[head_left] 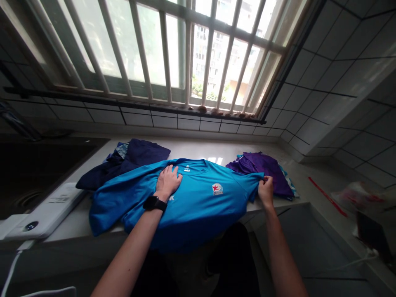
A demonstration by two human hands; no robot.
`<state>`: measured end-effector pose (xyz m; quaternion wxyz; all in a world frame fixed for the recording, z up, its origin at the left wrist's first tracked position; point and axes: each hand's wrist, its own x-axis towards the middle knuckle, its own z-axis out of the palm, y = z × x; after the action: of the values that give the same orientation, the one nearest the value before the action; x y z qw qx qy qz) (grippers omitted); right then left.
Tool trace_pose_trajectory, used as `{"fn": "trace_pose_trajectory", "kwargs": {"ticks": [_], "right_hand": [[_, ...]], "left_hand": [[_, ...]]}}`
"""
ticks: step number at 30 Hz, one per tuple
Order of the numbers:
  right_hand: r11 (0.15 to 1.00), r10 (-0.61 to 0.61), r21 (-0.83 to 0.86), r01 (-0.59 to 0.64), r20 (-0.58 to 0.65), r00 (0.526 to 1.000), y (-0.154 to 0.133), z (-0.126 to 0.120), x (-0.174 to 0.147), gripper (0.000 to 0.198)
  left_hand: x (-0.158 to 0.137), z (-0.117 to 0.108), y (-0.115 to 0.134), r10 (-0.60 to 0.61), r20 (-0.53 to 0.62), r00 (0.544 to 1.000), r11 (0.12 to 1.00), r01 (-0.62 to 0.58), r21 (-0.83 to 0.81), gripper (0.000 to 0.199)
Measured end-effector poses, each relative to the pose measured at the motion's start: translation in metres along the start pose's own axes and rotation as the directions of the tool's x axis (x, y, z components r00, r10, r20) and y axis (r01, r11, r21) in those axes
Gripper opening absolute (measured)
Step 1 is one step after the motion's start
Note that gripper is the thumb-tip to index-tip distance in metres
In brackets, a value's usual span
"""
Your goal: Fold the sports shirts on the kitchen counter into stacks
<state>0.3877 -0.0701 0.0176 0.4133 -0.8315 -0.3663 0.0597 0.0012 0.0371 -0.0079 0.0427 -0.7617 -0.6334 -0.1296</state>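
Note:
A blue T-shirt (192, 202) lies spread on the counter, front side up, its collar toward the window and its lower part hanging over the front edge. My left hand (168, 180), with a dark watch on the wrist, rests flat on the shirt below the collar, fingers spread. At the right, my right hand (265, 190) pinches the end of a sleeve and holds it out to the side. A round badge with a red star shows on the chest.
Dark navy clothes (142, 154) are heaped at the left, beside the sink (93, 144). A purple garment pile (266, 169) sits at the right. A white power bank (49, 214) with a cable lies front left. A red strip (328, 196) and a plastic bag (355, 194) are far right.

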Motion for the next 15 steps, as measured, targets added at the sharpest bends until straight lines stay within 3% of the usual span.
{"fn": "trace_pose_trajectory", "kwargs": {"ticks": [6, 11, 15], "right_hand": [[0.988, -0.143, -0.059, 0.145, 0.033, 0.989, -0.015, 0.005, -0.002, 0.042], [0.963, -0.225, -0.119, 0.242, 0.144, 0.964, -0.035, -0.004, 0.015, 0.050], [0.903, -0.335, -0.264, 0.340, 0.063, 0.940, -0.053, -0.005, 0.018, 0.048]], "left_hand": [[0.004, -0.018, 0.004, -0.035, 0.049, 0.998, 0.999, 0.034, 0.020, 0.041], [0.031, -0.044, 0.012, -0.060, 0.151, 0.987, 0.998, 0.058, 0.013, 0.036], [0.055, -0.057, 0.012, -0.029, 0.143, 0.989, 1.000, 0.026, 0.017, 0.037]]}}
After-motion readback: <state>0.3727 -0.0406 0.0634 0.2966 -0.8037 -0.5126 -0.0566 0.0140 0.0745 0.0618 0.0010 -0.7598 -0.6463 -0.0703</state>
